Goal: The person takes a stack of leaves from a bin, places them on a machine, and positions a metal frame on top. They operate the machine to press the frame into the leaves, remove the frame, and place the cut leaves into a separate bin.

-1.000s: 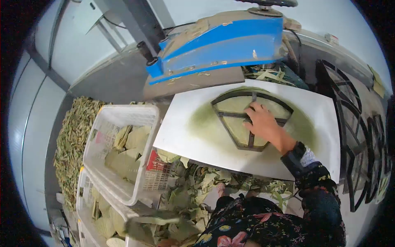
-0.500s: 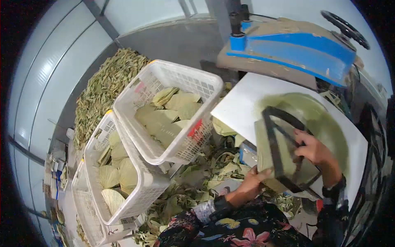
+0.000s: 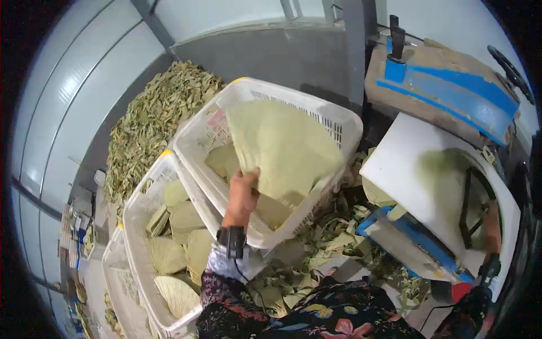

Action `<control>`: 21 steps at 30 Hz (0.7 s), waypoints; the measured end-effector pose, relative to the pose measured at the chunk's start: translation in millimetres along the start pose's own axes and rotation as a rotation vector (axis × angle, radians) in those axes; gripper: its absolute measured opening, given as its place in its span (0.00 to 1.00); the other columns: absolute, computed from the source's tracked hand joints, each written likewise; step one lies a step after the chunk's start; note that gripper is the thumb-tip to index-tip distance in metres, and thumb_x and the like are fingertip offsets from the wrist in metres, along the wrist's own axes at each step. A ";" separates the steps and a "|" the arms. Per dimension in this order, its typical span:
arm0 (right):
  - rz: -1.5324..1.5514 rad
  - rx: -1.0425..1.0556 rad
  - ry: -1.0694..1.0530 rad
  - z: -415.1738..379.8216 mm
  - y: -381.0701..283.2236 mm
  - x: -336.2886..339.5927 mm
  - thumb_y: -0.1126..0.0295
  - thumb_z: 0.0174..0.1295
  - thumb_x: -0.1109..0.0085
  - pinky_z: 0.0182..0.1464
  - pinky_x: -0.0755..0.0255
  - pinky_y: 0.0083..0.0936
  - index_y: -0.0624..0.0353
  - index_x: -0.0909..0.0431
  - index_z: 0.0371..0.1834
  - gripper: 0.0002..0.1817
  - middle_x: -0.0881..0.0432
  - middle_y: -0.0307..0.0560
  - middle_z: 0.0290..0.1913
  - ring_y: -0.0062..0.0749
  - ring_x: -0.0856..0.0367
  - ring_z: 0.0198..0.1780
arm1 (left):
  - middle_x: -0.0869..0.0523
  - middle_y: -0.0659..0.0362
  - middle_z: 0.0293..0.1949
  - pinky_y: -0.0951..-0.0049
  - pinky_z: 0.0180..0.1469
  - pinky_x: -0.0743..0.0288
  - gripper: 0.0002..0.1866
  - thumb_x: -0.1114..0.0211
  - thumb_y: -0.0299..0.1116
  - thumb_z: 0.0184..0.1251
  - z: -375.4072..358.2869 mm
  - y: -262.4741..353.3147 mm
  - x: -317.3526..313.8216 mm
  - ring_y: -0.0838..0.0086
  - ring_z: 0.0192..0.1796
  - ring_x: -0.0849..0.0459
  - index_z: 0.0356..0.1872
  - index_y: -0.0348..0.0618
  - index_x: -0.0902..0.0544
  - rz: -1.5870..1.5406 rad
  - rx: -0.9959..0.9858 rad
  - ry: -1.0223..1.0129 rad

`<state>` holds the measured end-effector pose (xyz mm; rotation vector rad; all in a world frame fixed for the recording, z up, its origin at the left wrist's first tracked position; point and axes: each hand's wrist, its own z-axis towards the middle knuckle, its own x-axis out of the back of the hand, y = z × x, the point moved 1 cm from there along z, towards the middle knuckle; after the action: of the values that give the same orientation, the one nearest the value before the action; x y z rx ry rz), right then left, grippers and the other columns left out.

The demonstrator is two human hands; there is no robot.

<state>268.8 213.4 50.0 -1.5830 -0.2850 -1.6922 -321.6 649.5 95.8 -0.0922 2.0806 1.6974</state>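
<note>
My left hand (image 3: 244,195) is closed on the narrow end of a fan-shaped stack of pale green leaves (image 3: 285,147). The stack spreads above a white plastic crate (image 3: 339,121), where similar cut leaves (image 3: 276,212) lie underneath. Far to the right, my right hand (image 3: 492,223) is at a black fan-shaped frame (image 3: 467,206), apparently gripping its crossbar; its fingers are blurred and partly hidden. That frame is over the right side of a white board (image 3: 401,147), which has a green stain (image 3: 440,169).
A second white crate (image 3: 132,226) with leaf stacks stands at left, another crate (image 3: 113,271) beyond it. A big leaf heap (image 3: 158,118) lies against the wall. A blue machine (image 3: 446,85) stands behind the board. Leaf scraps (image 3: 333,237) cover the floor between crates and machine.
My left hand has carried the leaf stack from the board leftward over the crate. My right hand and the black frame have shifted right across the board. The view has turned left.
</note>
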 end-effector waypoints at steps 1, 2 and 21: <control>-0.092 0.138 0.252 -2.4 30.3 -13.6 0.77 0.54 0.47 0.55 0.37 0.29 0.65 0.39 0.60 0.28 0.27 0.53 0.49 0.43 0.29 0.52 | 0.20 0.52 0.45 0.65 0.44 0.22 0.20 0.42 0.28 0.62 26.3 0.0 8.7 0.64 0.42 0.18 0.54 0.33 0.31 0.013 -0.045 0.022; -0.097 0.116 0.261 -7.8 29.0 -11.9 0.77 0.54 0.47 0.55 0.37 0.29 0.65 0.39 0.60 0.28 0.27 0.53 0.49 0.43 0.29 0.52 | 0.20 0.48 0.48 0.63 0.45 0.21 0.20 0.42 0.30 0.63 51.9 -3.0 16.7 0.62 0.44 0.18 0.53 0.31 0.30 0.024 -0.088 0.043; 0.450 -0.368 0.144 -371.4 -143.3 -36.5 0.69 0.55 0.47 0.50 0.29 0.40 0.60 0.26 0.45 0.14 0.23 0.57 0.44 0.52 0.25 0.49 | 0.20 0.50 0.43 0.69 0.44 0.26 0.15 0.49 0.24 0.67 -161.7 -217.8 -201.4 0.69 0.41 0.20 0.53 0.33 0.30 0.756 -0.125 -1.225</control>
<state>-105.5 85.5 -8.0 -1.6170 0.4504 -1.5425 -118.0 398.9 -3.6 1.4526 1.0635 1.5384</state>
